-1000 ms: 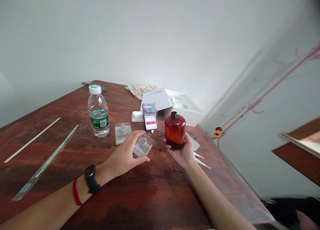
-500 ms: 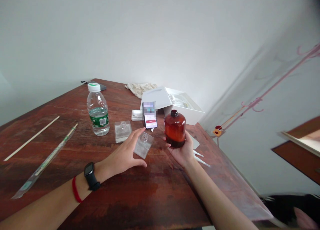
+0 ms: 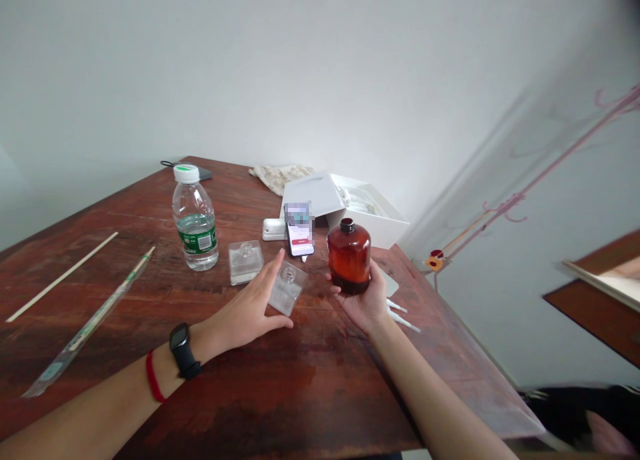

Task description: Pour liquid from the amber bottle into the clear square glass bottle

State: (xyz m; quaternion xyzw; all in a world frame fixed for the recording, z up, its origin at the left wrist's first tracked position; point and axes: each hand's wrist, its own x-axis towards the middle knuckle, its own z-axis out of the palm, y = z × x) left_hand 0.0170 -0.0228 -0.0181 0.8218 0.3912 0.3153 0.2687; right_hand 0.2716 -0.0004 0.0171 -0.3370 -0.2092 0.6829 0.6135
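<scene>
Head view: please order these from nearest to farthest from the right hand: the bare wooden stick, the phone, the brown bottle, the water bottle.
1. Brown bottle, held in the right hand.
2. Phone, to the left, farther back.
3. Water bottle, farther left.
4. Bare wooden stick, at the far left.
</scene>
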